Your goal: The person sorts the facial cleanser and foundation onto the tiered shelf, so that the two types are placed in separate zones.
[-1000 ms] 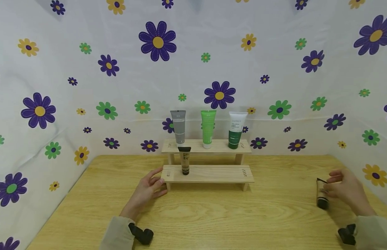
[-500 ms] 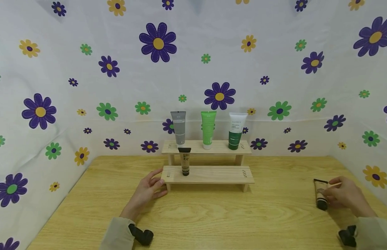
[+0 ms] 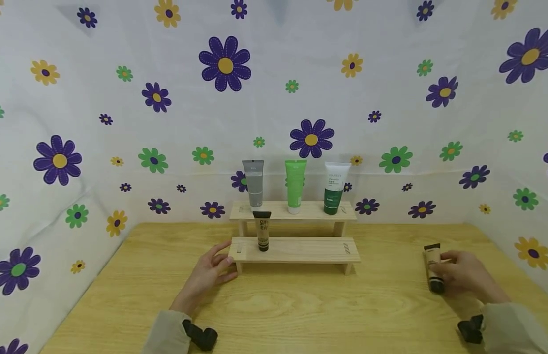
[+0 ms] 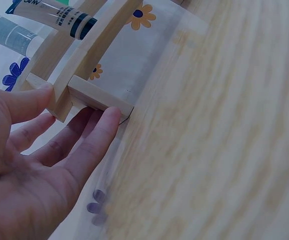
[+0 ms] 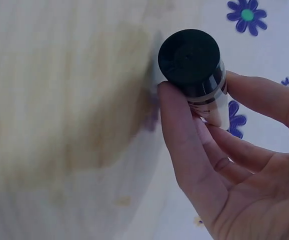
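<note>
My right hand (image 3: 468, 276) grips a beige squeeze tube (image 3: 434, 265) with a black cap, above the right side of the table. In the right wrist view the cap (image 5: 189, 57) faces the camera, with thumb and fingers on either side of the tube. At the two-tier wooden display stand (image 3: 300, 250), my left hand (image 3: 207, 271) holds the left end of the lower step. The left wrist view has the thumb on the board's end and fingers against the leg (image 4: 100, 97). A similar beige tube (image 3: 262, 232) with a black cap stands on that step's left part.
Along the upper step stand a grey tube (image 3: 255, 184), a bright green tube (image 3: 295, 186) and a white-and-dark-green tube (image 3: 335, 189). A flower-patterned cloth (image 3: 274, 113) surrounds the wooden table (image 3: 300, 314) at the back and sides.
My right hand has brought its beige tube leftward and slightly up in the head view, turning its tilt. The left hand stays at the stand. The head view has shifted slightly.
</note>
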Tool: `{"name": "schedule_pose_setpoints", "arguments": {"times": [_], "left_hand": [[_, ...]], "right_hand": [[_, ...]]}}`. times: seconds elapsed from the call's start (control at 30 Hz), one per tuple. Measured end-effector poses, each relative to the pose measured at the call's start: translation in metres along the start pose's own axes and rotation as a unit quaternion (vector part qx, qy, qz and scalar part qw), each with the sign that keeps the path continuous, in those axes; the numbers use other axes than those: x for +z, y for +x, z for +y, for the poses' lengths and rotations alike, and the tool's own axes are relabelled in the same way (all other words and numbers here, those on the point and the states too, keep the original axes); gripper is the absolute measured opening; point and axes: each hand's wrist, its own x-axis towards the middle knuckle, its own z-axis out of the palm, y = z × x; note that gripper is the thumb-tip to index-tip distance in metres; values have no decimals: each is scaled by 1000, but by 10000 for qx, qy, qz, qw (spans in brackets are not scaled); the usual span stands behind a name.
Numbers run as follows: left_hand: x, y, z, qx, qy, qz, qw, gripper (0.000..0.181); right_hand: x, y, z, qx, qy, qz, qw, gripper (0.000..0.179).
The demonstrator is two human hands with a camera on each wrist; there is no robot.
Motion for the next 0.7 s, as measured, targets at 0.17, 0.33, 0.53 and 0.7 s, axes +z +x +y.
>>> {"name": "schedule_pose_setpoints", "arguments": {"times": [0.17,0.33,0.53,0.7], "left_hand": [[1,-1,0,-9,4,22,10000,51],[1,-2,1,15,29,5,10000,51],[1,-2,1,79,22,-70,9999,51],[1,-3,1,124,54,-101,9999,51]], "right_hand": [[6,2,-15,-159,354,21,9992,67],[13,1,-32,-423,715,200,9963,63],[19,0,-50,-686,803,280,9940,62],[22,-1,-61,-799,889,260,9925,63]]}}
